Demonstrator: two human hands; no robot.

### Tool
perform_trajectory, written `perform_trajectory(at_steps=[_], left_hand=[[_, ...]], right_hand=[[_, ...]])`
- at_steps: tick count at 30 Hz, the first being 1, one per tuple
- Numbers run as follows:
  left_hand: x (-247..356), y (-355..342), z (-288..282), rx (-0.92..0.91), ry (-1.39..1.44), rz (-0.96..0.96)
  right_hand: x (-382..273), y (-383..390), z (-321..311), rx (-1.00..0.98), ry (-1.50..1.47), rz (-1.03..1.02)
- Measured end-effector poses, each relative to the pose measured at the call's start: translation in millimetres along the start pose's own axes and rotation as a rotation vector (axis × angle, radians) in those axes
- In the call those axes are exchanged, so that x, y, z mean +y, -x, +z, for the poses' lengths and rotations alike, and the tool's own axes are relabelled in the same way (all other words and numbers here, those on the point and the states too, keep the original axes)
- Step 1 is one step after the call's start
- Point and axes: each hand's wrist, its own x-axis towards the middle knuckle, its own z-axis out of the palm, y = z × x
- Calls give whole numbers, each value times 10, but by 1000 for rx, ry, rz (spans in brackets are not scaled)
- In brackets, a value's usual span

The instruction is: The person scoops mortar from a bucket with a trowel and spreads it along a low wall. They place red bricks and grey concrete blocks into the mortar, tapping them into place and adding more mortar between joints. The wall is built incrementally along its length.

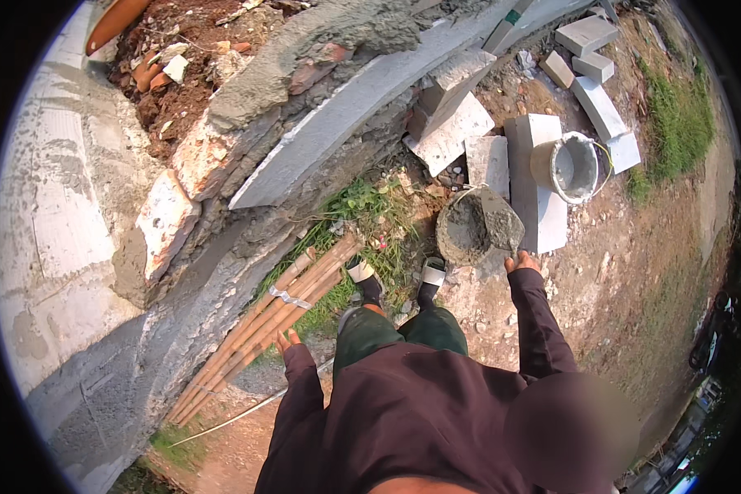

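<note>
My right hand (523,263) is closed around the handle of a trowel (505,225). Grey mortar covers much of its blade, which hangs over the right side of a mortar bucket (442,240). Wet mortar (468,222) lies inside that bucket, and the blade hides part of it. Down at my left side, my left hand (288,339) has its fingers apart and holds nothing. It is beside a bundle of bamboo poles (273,317) bound with a pale strip; whether it touches them I cannot tell.
A low wall (337,123) with rough mortar runs along the left. Pale blocks (538,202) lie ahead, beside a white bucket (578,169). More blocks (598,107) are scattered at the far right. My boots (432,276) stand by weeds (375,210).
</note>
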Motion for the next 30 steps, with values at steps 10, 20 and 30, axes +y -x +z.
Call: perform_trajectory(at_steps=[10, 20, 30], left_hand=[[-1950, -91, -44, -152, 214, -291], [-2030, 253, -181, -394, -482, -340], [-1487, 193, 149, -357, -353, -288]], right_hand=[[825, -1900, 2891, -155, 182, 241], [776, -1900, 3391, -414, -129, 59], [923, -826, 1505, -279, -282, -155]])
